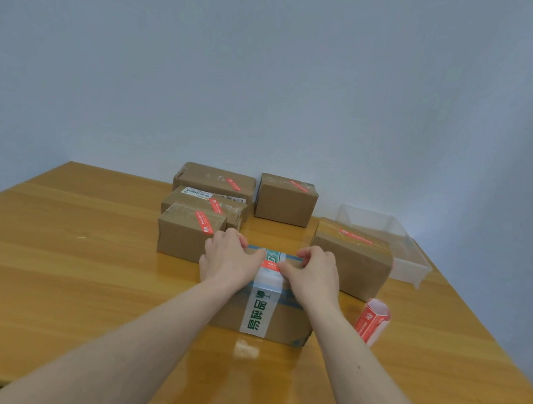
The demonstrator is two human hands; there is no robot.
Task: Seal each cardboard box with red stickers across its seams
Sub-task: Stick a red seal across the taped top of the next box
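A cardboard box [288, 322] wrapped in white tape with green characters stands in front of me on the wooden table [70, 273]. A red sticker [271, 264] lies on its top between my hands. My left hand [229, 260] rests on the box's top left, fingers curled over the far edge. My right hand [312, 272] lies on the top right, its thumb and fingers pressing at the sticker's right end. How much of the sticker is stuck down is hidden by my hands.
Several brown boxes bearing red stickers stand behind: three stacked close at the left [186, 236], one at the back [286, 202], one at the right [354, 263]. A clear plastic tray [413, 266] sits far right. A roll of red stickers [372, 321] lies right of the box.
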